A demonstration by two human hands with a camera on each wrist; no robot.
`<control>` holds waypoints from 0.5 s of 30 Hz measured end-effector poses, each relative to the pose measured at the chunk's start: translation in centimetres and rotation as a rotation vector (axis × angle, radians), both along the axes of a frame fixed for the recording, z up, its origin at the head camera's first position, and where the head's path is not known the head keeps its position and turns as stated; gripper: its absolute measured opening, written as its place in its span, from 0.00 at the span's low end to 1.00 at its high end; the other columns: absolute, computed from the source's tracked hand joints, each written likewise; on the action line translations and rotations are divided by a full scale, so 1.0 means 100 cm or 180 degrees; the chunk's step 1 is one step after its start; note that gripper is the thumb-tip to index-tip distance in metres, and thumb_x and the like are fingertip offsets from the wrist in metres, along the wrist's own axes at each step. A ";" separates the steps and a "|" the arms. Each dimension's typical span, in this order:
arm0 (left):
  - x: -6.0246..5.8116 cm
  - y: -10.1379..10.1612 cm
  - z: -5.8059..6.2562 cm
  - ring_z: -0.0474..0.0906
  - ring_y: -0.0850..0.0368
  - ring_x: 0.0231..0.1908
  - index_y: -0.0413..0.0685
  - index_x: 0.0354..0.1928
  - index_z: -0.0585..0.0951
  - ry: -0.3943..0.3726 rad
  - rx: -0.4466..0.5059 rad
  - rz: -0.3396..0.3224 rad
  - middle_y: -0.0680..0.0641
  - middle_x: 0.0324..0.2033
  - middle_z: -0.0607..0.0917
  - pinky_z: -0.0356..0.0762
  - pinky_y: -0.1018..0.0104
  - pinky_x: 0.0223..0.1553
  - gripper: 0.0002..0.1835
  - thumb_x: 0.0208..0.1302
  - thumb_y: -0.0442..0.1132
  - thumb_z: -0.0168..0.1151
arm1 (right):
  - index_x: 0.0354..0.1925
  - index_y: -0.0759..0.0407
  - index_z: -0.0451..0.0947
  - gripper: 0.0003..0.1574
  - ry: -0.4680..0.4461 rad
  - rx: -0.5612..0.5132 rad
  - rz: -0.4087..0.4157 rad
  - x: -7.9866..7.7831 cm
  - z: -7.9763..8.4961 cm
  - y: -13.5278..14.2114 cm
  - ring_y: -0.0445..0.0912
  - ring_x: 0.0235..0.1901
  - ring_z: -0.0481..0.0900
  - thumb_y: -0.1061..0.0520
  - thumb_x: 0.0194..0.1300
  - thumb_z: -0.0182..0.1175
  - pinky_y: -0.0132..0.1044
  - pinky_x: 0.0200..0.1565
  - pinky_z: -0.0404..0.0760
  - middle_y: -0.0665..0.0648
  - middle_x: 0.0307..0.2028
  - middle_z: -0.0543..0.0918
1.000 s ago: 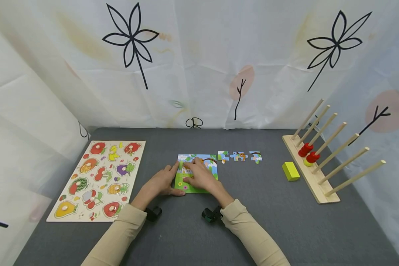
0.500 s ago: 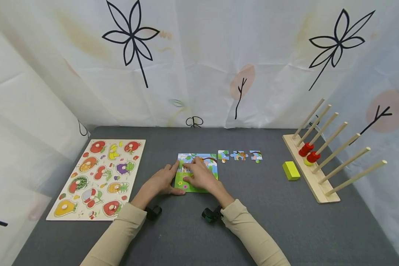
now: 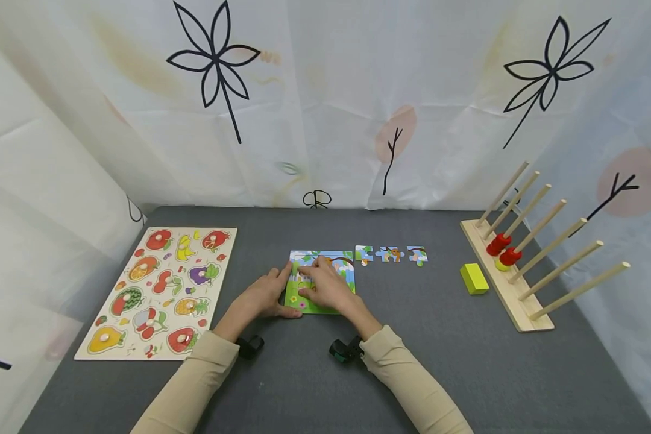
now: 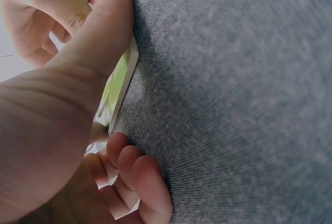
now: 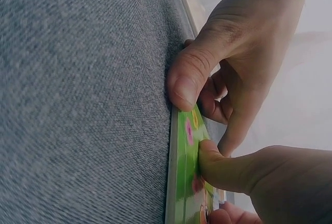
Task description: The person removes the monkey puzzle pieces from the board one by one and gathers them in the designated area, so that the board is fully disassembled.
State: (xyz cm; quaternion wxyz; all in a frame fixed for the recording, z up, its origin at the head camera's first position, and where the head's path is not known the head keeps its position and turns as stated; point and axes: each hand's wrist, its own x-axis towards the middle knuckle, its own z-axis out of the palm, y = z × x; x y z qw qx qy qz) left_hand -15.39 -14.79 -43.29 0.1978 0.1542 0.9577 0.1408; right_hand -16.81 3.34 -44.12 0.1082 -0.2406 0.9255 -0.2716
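Head view: puzzle board (image 3: 321, 308), roughly square, flat on the desk (image 3: 412, 374), under the right hand (image 3: 330, 286), whose grip is spread wide; left hand (image 3: 264, 295) touches its left edge, grip also wide; three loose pieces (image 3: 390, 255) lie nearer the right hand

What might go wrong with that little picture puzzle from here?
Perhaps two things. If the left fingers at the left edge of the puzzle board slipped, the board might slide under the right fingers resting on it. That could also knock the nearest loose piece, which lies close beside the board's far right corner.
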 end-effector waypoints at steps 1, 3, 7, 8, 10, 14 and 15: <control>0.000 0.000 0.000 0.80 0.37 0.52 0.36 0.81 0.50 -0.0003 -0.0006 0.0004 0.28 0.60 0.74 0.79 0.44 0.51 0.64 0.55 0.61 0.77 | 0.69 0.56 0.75 0.32 0.0000 -0.0005 0.0001 0.000 0.000 0.000 0.47 0.34 0.64 0.53 0.69 0.67 0.34 0.29 0.63 0.65 0.53 0.73; 0.000 0.000 0.000 0.79 0.36 0.53 0.36 0.81 0.50 -0.0012 -0.0013 0.0014 0.29 0.60 0.74 0.79 0.44 0.52 0.64 0.55 0.60 0.77 | 0.69 0.56 0.75 0.32 -0.0010 -0.0007 0.0002 0.001 0.000 0.000 0.47 0.34 0.64 0.53 0.69 0.67 0.34 0.30 0.64 0.65 0.54 0.73; 0.000 0.001 0.001 0.79 0.36 0.53 0.37 0.81 0.50 -0.0041 -0.0006 0.0034 0.29 0.61 0.73 0.79 0.44 0.53 0.64 0.55 0.60 0.77 | 0.70 0.56 0.74 0.33 -0.0030 -0.0023 0.0004 0.001 0.000 0.000 0.47 0.34 0.65 0.53 0.69 0.67 0.34 0.31 0.65 0.65 0.54 0.73; 0.000 0.001 0.001 0.79 0.36 0.54 0.37 0.81 0.50 -0.0044 0.0000 0.0034 0.29 0.61 0.73 0.79 0.44 0.53 0.64 0.55 0.60 0.77 | 0.70 0.56 0.74 0.33 -0.0037 -0.0026 0.0003 0.001 0.000 0.000 0.47 0.34 0.65 0.53 0.69 0.67 0.34 0.31 0.65 0.65 0.54 0.73; 0.000 0.001 0.002 0.79 0.36 0.54 0.37 0.81 0.49 -0.0052 0.0008 0.0029 0.29 0.61 0.73 0.78 0.44 0.53 0.64 0.55 0.60 0.77 | 0.70 0.56 0.75 0.33 -0.0035 -0.0037 0.0001 0.001 0.000 0.000 0.47 0.34 0.65 0.53 0.69 0.68 0.35 0.31 0.65 0.65 0.54 0.73; 0.000 0.001 0.002 0.79 0.37 0.53 0.38 0.81 0.49 -0.0064 0.0000 0.0031 0.30 0.60 0.73 0.78 0.43 0.53 0.64 0.55 0.60 0.77 | 0.69 0.56 0.75 0.33 -0.0019 -0.0043 -0.0006 0.001 -0.001 0.000 0.47 0.35 0.65 0.52 0.69 0.68 0.35 0.33 0.65 0.65 0.54 0.73; 0.000 0.001 0.002 0.79 0.37 0.54 0.38 0.81 0.49 -0.0063 -0.0003 0.0032 0.30 0.60 0.73 0.78 0.43 0.53 0.64 0.55 0.60 0.77 | 0.69 0.56 0.75 0.33 -0.0013 -0.0045 -0.0006 0.001 -0.001 0.000 0.47 0.35 0.65 0.53 0.69 0.68 0.35 0.33 0.65 0.65 0.54 0.73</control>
